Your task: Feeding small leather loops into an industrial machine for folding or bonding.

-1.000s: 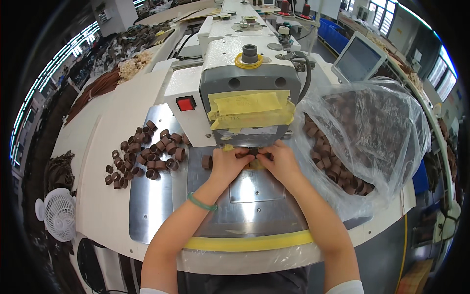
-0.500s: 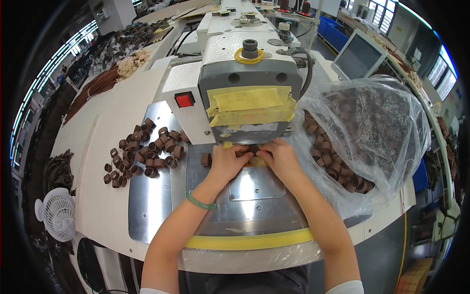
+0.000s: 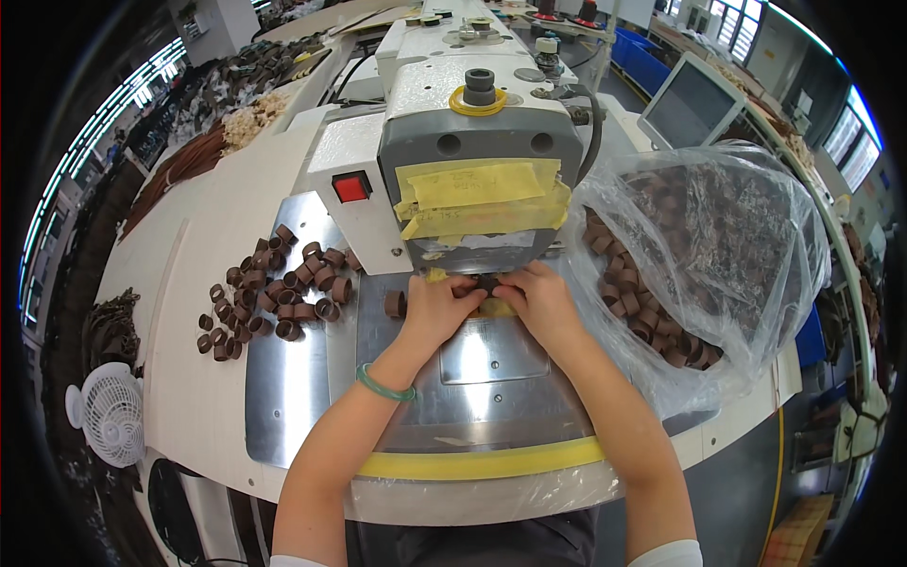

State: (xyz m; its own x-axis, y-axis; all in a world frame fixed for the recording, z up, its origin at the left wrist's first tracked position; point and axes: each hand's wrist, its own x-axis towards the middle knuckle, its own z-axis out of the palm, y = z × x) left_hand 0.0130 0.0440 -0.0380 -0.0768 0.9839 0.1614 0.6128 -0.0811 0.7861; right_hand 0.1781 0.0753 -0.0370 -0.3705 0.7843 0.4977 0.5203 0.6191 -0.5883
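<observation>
Under the head of a white and grey sewing machine [image 3: 480, 142], a small dark brown fabric loop [image 3: 487, 283] sits between my fingertips. My left hand [image 3: 437, 307] pinches it from the left, with a green bangle [image 3: 385, 383] on that wrist. From the other side my right hand [image 3: 537, 300] grips the same loop with thumb and fingers. The needle area is hidden behind the machine's front. Just left of my left hand lies a single brown loop [image 3: 395, 303] on the metal plate [image 3: 416, 416].
A heap of brown loops [image 3: 274, 288] spreads over the left side. On the right, a clear plastic bag [image 3: 746, 274] holds many more. A screen [image 3: 692, 102] stands behind the bag. A white fan [image 3: 109, 416] is at the far left. Yellow tape [image 3: 482, 461] runs along the front edge.
Both hands keep their pinch on the loop under the machine head, with hardly any shift. The whole view has moved very slightly.
</observation>
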